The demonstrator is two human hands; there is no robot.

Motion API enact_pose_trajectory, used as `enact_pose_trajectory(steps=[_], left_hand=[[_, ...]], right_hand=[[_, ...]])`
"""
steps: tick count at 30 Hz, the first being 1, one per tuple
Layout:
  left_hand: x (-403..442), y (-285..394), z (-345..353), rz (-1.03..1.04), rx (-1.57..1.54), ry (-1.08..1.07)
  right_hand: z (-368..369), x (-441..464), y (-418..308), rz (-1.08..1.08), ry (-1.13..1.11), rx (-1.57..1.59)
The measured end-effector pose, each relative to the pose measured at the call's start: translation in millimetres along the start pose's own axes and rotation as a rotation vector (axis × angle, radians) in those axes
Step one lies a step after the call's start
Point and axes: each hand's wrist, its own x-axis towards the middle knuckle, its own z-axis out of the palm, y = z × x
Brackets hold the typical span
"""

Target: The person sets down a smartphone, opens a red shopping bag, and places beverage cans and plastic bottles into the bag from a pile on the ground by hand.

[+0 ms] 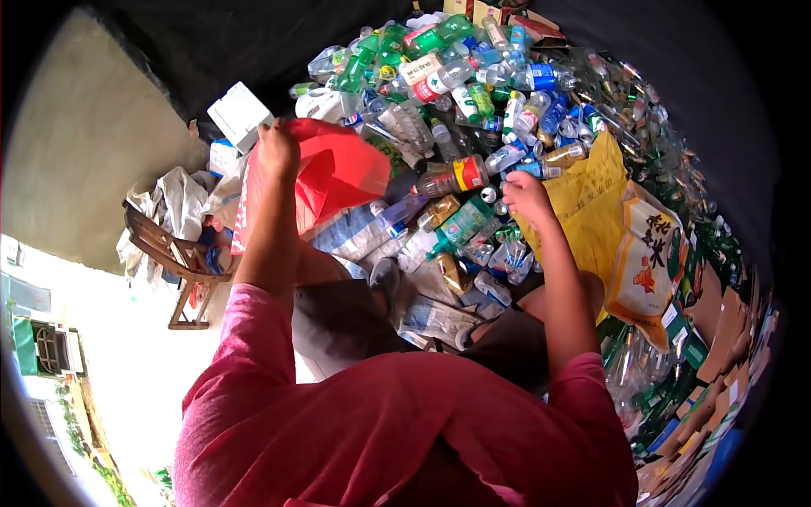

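Observation:
My left hand (279,148) is closed on the top edge of a red plastic bag (338,173), which hangs open and spreads out to the right of my wrist. Over the pile of bottles and cans, my right hand (525,196) is raised with its fingers bent; whether anything small is between them cannot be made out. Just left of that hand lies a bottle with a red and yellow label (465,173). A yellow sack (587,203) lies right beside my right wrist.
A white box (239,116) stands behind my left hand. At the left is a wooden frame (190,262) with pale sacks (182,203). A printed white rice sack (646,262) and flattened cardboard (722,338) lie at the right. Bottles (443,76) are heaped ahead.

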Motion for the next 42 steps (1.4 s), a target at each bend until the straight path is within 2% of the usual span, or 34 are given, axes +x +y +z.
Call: enact_pose_trajectory(steps=[2,3,5,7,9,10,11,13,15,17,19,21,26,28,29,30,31,32,33,34,35,36,39,41,42], left_hand=[[-5.1,4.0,-11.5,0.047,-0.062,0.013],[5.1,-16.4,30.7,0.036,0.016,-0.108],[-4.8,-27.7,41.5,0.118,0.226,-0.47],[-0.8,-14.5,28.8,0.033,-0.081,-0.038],[-4.4,1.4,-9.4,0.074,-0.12,0.082],[-2.4,-10.6,8.5,0.085,-0.118,-0.024],[5.9,-28.6,45.7,0.076,0.04,-0.167],[-6.7,-18.0,32.7,-0.027,-0.07,-0.122],[-3.3,-1.1,3.3,0.003,-0.204,0.023],[-12.0,-2.2,14.4,0.019,-0.195,-0.082],[-4.6,-5.4,25.7,-0.073,-0.22,-0.083],[-4.3,0.6,12.6,-0.099,-0.246,-0.081],[-2.5,6.2,21.8,-0.082,-0.312,-0.039],[-4.4,14.7,11.3,-0.095,-0.345,-0.007],[-5.0,18.4,6.9,-0.105,-0.377,0.02],[-4.1,19.9,7.9,-0.097,-0.411,0.056],[-2.2,23.1,9.5,-0.104,-0.429,0.077],[9.0,26.5,12.4,-0.14,-0.403,0.045],[18.9,29.7,15.4,-0.179,-0.377,0.007],[20.8,35.8,7.5,-0.184,-0.409,-0.003],[24.7,44.1,-4.4,-0.195,-0.444,-0.005],[31.9,46.9,-4.1,-0.214,-0.425,-0.002],[38.4,51.7,19.7,-0.253,-0.374,-0.009],[38.2,53.4,46.7,-0.207,-0.333,0.022],[50.1,53.5,49.2,-0.146,-0.298,-0.1]], right_hand=[[-2.7,9.5,18.2,-0.025,0.018,-0.046],[-5.7,13.9,29.2,-0.037,0.005,-0.091],[-11.5,7.7,29.1,-0.053,0.009,-0.137],[-21.3,-5.3,23.7,-0.058,0.012,-0.011],[-28.8,-24.3,12.7,-0.032,0.07,0.108],[-33.2,-33.0,16.9,0.009,0.084,0.142],[-35.5,-38.6,14.8,0.04,0.094,0.175],[-33.1,-57.3,3.4,0.052,0.113,0.156],[-29.8,-82.9,-9.7,0.083,0.144,0.138],[-26.2,-113.8,-25.6,0.073,0.126,0.234],[-25.6,-122.8,-42.5,0.075,0.138,0.206],[-26.1,-129.7,-56.6,-0.025,0.141,0.211],[-6.8,-118.8,-43.5,-0.044,0.08,0.206],[27.5,-111.6,-23.2,0.035,-0.002,0.141],[51.8,-109.9,-8.7,-0.005,-0.139,0.029],[79.9,-109.2,8.6,0.061,-0.301,-0.009],[109.3,-115.8,21.2,0.057,-0.525,-0.107],[148.3,-97.2,72.9,-0.24,-0.785,-0.641],[175.4,-120.9,93.7,0.162,-0.888,-0.347],[201.6,-126.6,123.4,0.37,-1.158,-0.515],[230.1,-127.3,225.5,0.574,-1.295,-0.437],[235.5,-151.8,193.5,0.85,-1.345,-0.379],[228.6,-166.5,203.8,1.012,-1.368,-0.143],[218.3,-164.0,197.7,1.096,-1.385,-0.129],[219.8,-164.5,174.6,1.27,-1.439,-0.161]])
